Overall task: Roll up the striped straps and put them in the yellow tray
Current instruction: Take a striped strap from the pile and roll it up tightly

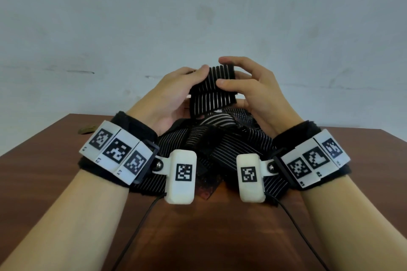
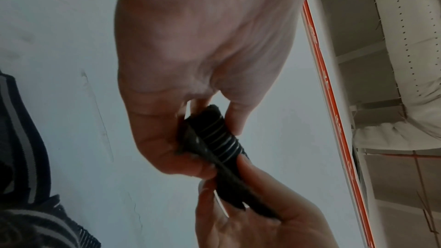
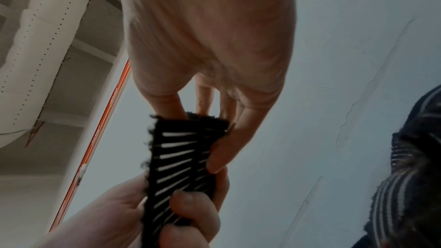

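Both hands hold one black strap with white stripes [image 1: 217, 86] up above the table. My left hand [image 1: 187, 86] pinches its left edge, my right hand [image 1: 237, 79] grips the right edge with thumb in front and fingers curled over the top. The top end of the strap [image 2: 214, 135] is folded or rolled over; its tail hangs down to a heap of more striped straps [image 1: 220, 145] lying between my wrists. In the right wrist view the strap [image 3: 181, 161] runs between my right hand above and my left hand [image 3: 133, 214] below. The yellow tray is not in view.
The brown wooden table [image 1: 209, 237] stretches toward me, with its far edge just behind the heap. A small brownish object [image 1: 88, 129] lies at the far left edge. A pale wall [image 1: 198, 17] stands behind. Cables run from the wrist cameras across the table.
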A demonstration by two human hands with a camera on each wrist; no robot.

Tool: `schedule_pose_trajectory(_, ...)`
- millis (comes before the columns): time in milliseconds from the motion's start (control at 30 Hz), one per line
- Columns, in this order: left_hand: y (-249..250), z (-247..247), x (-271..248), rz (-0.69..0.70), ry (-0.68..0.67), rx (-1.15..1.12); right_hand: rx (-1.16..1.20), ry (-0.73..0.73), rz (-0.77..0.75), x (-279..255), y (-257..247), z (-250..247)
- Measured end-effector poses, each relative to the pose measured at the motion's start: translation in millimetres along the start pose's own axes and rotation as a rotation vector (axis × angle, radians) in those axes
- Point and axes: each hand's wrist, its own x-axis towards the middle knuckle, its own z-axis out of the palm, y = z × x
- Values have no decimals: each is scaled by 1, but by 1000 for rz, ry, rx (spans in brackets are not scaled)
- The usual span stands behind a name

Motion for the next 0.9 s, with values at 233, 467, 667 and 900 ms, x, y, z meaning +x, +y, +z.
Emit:
schedule_pose_trajectory(233,-4,2,7,128,63,14,50,34,95,3,6,2)
schedule_pose_trajectory(467,-4,-1,5,184,67,-10,50,8,63,3,5,-3)
schedule_pose_trajectory(667,-1,-2,5,92,20,-58,45,32,22,5,6,-6)
schedule_pose_trajectory(900,-8,-2,7,198,129,-93,115,-37,123,6,7,-5)
